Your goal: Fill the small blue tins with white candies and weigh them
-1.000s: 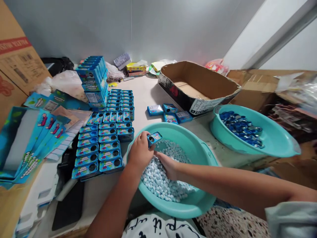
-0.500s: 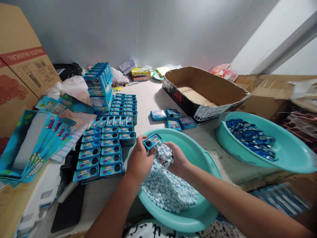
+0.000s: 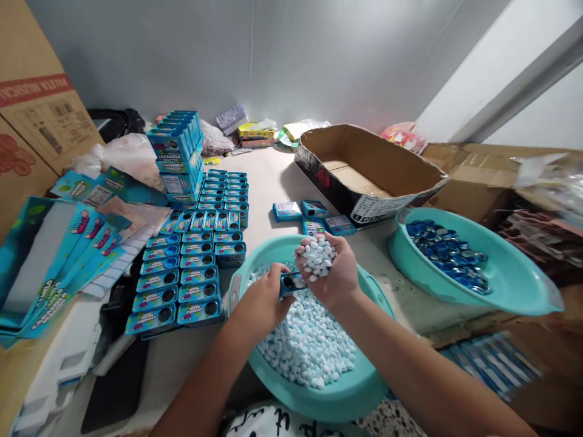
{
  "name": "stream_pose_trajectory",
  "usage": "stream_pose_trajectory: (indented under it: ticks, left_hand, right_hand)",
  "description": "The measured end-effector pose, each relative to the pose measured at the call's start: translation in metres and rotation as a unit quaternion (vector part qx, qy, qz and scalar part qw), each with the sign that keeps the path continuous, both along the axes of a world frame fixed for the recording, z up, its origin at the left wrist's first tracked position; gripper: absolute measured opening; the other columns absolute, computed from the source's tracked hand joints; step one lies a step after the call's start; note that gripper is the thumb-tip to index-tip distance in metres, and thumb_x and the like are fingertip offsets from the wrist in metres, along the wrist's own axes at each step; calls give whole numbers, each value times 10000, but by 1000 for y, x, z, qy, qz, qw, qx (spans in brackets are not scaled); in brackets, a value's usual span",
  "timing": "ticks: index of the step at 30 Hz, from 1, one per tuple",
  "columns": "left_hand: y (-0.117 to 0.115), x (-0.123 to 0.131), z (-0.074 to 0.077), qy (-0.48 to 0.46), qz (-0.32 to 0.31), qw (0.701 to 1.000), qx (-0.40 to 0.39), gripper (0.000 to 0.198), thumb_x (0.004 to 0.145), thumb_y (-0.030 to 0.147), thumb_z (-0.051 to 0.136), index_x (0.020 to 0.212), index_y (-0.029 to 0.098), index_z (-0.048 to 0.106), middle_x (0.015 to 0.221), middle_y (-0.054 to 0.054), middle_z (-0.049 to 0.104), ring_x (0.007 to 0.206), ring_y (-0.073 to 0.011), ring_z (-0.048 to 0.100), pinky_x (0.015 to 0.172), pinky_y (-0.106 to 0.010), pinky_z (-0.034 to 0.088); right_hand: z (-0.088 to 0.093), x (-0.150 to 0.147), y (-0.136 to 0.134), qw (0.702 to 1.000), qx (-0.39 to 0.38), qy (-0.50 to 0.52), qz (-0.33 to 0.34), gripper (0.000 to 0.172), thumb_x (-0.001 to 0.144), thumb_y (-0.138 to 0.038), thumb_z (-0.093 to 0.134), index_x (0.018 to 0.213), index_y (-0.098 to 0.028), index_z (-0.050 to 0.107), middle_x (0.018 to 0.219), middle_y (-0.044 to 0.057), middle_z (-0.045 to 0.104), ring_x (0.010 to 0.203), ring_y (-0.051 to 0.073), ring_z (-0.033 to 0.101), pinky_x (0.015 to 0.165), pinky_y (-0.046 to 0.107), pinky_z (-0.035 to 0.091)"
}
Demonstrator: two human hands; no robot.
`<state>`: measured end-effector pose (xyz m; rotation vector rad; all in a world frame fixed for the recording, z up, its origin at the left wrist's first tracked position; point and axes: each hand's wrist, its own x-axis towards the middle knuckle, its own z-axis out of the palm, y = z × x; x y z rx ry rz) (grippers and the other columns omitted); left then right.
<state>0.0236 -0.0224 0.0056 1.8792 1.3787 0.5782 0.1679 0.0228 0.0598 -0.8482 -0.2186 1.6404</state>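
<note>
My left hand [image 3: 264, 300] grips a small blue candy tin [image 3: 291, 283] by its end, with the fingers closed round it. Close beside the tin, my right hand [image 3: 337, 267] is cupped palm up and full of white and pale blue candies [image 3: 317, 256]. Both hands are above a turquoise basin [image 3: 382, 300], where a heap of the same loose candies [image 3: 312, 346] lies. To the left stand rows of blue tins [image 3: 156, 280], many with a dark round opening on top. A second turquoise basin [image 3: 514, 267] on the right holds many shiny blue round lids [image 3: 449, 255].
Several blue tins [image 3: 286, 211] lie beyond the basin, in front of an open cardboard tray [image 3: 382, 161]. Stacked tins [image 3: 177, 158] rise at the back left. Flat printed cartons [image 3: 73, 261] and a large cardboard box [image 3: 40, 115] stand far left. A black flat object [image 3: 116, 388] lies near the front.
My right hand has risen out of the basin with a handful of candies, turning palm up. My left hand has lowered and tilted the tin beside it. The view has shifted slightly.
</note>
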Motion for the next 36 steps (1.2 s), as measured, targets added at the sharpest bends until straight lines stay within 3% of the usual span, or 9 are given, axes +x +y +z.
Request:
stream_pose_trajectory:
  ticks: [11, 24, 31, 36]
  left_hand:
    - [-2, 0, 6, -14, -20, 999, -33, 366, 897, 183, 628, 1216, 211, 451, 1122, -94, 685, 1070, -328, 671, 819, -369, 493]
    - [-3, 2, 2, 5, -6, 1000, -16, 380, 899, 184, 617, 1236, 217, 444, 1101, -97, 683, 1042, -320, 682, 799, -364, 507]
    - [-1, 1, -3, -13, -14, 999, 44, 443, 881, 154, 614, 1282, 227, 443, 1232, -103, 634, 1101, -302, 658, 867, -382, 528]
    - [-2, 1, -5, -11, -4, 998, 59, 535, 884, 167, 593, 1376, 215, 388, 1270, -123, 622, 1077, -318, 670, 822, -398, 536]
  right_hand:
    - [-19, -13, -8, 995, 76, -61, 24, 243, 639, -348, 734, 660, -214, 532, 629, -26, 619, 593, 129, 605, 553, 229, 526]
    - [-21, -11, -8, 987, 129, -92, 32, 156, 665, -336, 697, 635, -222, 596, 668, -20, 634, 611, 129, 584, 591, 249, 526]
    - [-19, -11, -11, 974, 174, -139, 40, 145, 729, -356, 682, 679, -223, 650, 732, -5, 671, 696, 152, 638, 704, 291, 570]
    - [-17, -12, -14, 965, 204, -160, 51, 143, 754, -354, 666, 702, -221, 677, 735, -5, 671, 738, 153, 662, 705, 276, 564]
